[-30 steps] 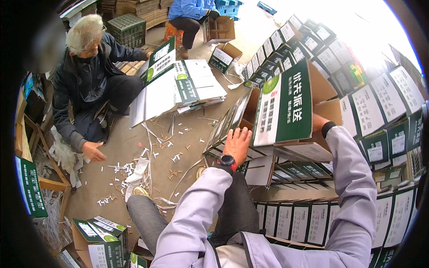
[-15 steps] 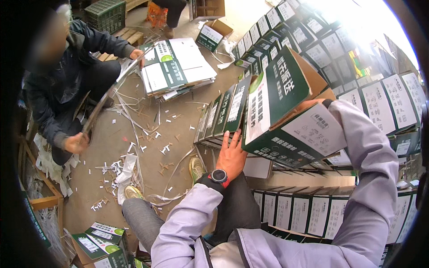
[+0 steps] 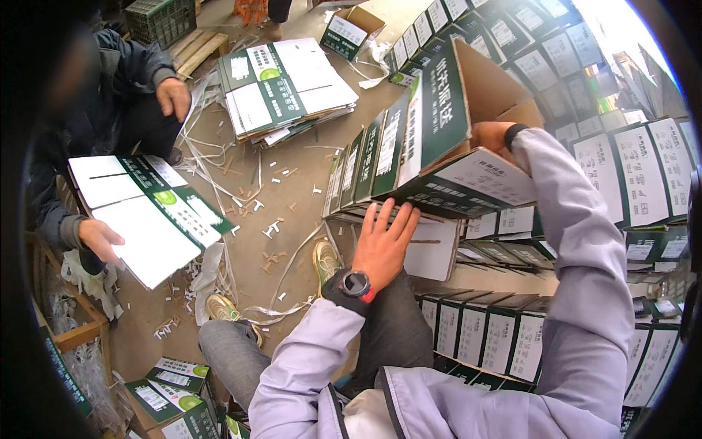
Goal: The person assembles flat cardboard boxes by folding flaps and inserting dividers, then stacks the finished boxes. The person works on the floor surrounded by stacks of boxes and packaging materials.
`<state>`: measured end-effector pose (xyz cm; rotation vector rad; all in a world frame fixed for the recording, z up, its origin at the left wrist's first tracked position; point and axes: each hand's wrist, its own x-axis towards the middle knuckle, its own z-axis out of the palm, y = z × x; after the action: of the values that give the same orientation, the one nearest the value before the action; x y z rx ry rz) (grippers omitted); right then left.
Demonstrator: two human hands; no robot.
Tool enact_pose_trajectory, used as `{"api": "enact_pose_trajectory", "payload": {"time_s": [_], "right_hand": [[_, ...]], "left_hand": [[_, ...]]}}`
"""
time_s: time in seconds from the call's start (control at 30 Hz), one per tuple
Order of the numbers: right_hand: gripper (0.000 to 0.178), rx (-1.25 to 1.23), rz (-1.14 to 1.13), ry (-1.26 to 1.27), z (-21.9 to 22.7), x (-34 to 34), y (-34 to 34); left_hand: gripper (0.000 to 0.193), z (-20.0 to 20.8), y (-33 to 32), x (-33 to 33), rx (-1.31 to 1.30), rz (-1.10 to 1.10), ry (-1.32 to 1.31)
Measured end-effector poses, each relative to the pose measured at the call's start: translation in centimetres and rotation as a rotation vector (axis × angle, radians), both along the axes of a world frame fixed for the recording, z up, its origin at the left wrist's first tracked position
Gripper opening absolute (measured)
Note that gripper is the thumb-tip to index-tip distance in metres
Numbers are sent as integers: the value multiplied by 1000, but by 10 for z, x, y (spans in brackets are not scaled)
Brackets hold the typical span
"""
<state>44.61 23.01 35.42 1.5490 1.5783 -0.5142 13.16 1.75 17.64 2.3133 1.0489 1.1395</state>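
A green and white cardboard box [image 3: 439, 132] stands tilted in front of me, its brown inside facing up and to the right. My right hand [image 3: 493, 135] reaches into its opening and grips the box; the fingertips are hidden inside. My left hand [image 3: 387, 234] is spread flat, fingers apart, its tips at the box's lower edge. Directly left of the box, a row of similar green boxes [image 3: 355, 172] stands close against it. Beneath, beside my left hand, a pale cardboard panel [image 3: 431, 252] shows.
A co-worker at left holds a flat carton [image 3: 150, 219] in one hand. Flattened cartons [image 3: 285, 91] lie stacked on the floor, with straps and cardboard scraps [image 3: 270, 228] around. Rows of boxes [image 3: 482, 336] line my right side; more boxes [image 3: 172, 402] sit at lower left.
My right hand and the box have moved up and slightly left, closer against the row. My left fingers have spread along its lower edge. The co-worker's carton has swung from edge-on to flat.
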Motion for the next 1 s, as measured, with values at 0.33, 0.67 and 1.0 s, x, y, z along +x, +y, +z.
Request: {"api": "enact_pose_trajectory", "payload": {"time_s": [0.33,0.67,1.0], "right_hand": [[43,25,-55,-213,-87,-1,0],[21,1642,222,587,54,-41,-168],[29,1336,-482,423,-239,-11,-408]], "left_hand": [[52,8,-37,-30,-156,-10,52],[29,-42,-145,-212,-735,284,41],[30,-77,-186,-218,-673,306,124]]}}
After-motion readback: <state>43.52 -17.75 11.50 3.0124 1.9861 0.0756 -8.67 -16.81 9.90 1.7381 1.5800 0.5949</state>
